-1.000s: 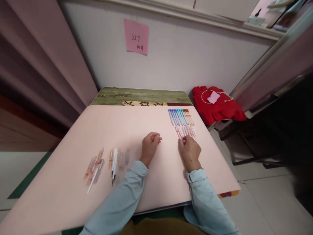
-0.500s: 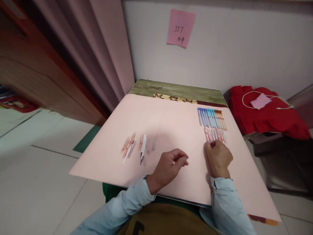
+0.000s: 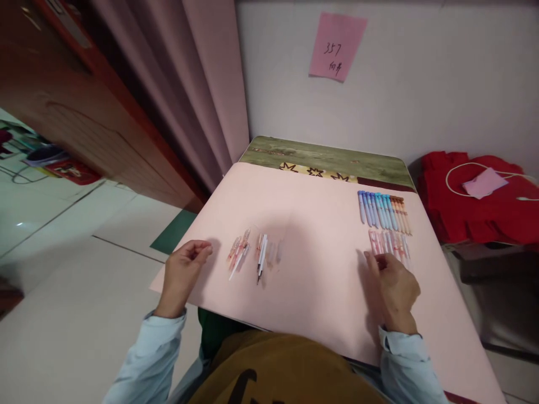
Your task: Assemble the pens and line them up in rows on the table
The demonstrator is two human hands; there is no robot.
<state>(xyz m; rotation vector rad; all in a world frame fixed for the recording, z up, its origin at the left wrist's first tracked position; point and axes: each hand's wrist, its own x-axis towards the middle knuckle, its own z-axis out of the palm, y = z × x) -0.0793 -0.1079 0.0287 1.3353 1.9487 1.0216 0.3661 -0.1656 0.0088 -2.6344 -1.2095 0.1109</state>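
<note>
Head view: a pale pink sheet (image 3: 328,314) covered most of the table (image 3: 320,151), read here as a clock face with twelve toward the wall (image 3: 269,67).
Blue-and-brown pens (image 3: 385,212): they stood at two o'clock, side by side in one close row, tops toward twelve; judged by that order, this part looked done.
Pinkish clear pens (image 3: 389,242): they made a second row at three o'clock, just nearer the person than the first; it seemed well advanced, though fingers hid some near ends.
Loose clear pieces (image 3: 236,252): these overlapped in a small slanted bunch at nine o'clock, not lined up, and so seemed left to deal with.
White sticks (image 3: 261,255): dark-tipped, they lay close together between that bunch and some faint clear pieces (image 3: 275,251), too blurred to count; these too looked unfinished.
Left hand (image 3: 183,275): at nine o'clock by the sheet's edge, thumb and forefinger close together, nothing visible in them; whether they met, I could not tell.
Right hand (image 3: 398,289): at four o'clock, fingers curled beside the second row; contact or hold could not be told.
</note>
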